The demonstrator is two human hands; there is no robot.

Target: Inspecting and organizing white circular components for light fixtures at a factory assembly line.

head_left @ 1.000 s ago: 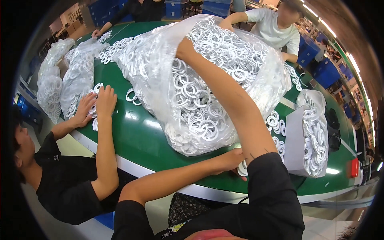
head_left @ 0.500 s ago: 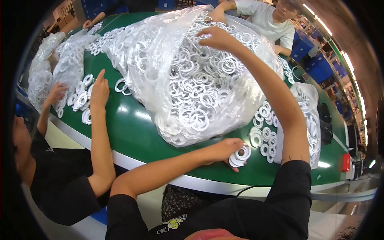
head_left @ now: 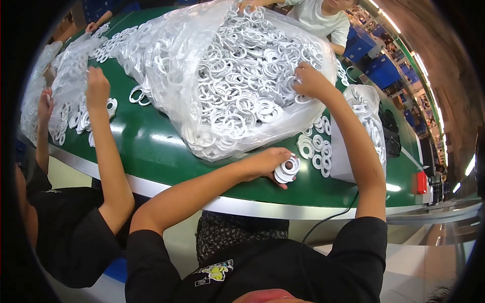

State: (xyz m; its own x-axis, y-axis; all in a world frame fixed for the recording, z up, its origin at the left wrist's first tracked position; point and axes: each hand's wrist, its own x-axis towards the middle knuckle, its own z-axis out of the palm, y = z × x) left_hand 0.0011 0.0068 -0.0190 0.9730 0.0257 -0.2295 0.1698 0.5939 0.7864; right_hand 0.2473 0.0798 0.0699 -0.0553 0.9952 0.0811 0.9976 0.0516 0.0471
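My left hand (head_left: 267, 164) is closed round a small stack of white rings (head_left: 287, 169), held just above the table's near edge. Beyond it lies a large clear plastic bag (head_left: 169, 96), its mouth spread open over a heap of loose white rings (head_left: 242, 83). At the right side of that heap is my right hand (head_left: 310, 82), fingers curled in and pinching at a white ring (head_left: 303, 99). The fingertips are partly hidden among the rings.
On the green table (head_left: 151, 151), flat rings (head_left: 317, 149) lie right of the bag, beside a filled white box (head_left: 348, 136). To the left, a co-worker's raised hand (head_left: 97, 86) is near more bagged rings (head_left: 68, 86). Another person's hand (head_left: 250, 5) reaches into the heap's far side.
My right hand has come down from above the heap to the rings at its right side, its fingers curling in. My left hand still holds its stack. The whole view has shifted somewhat.
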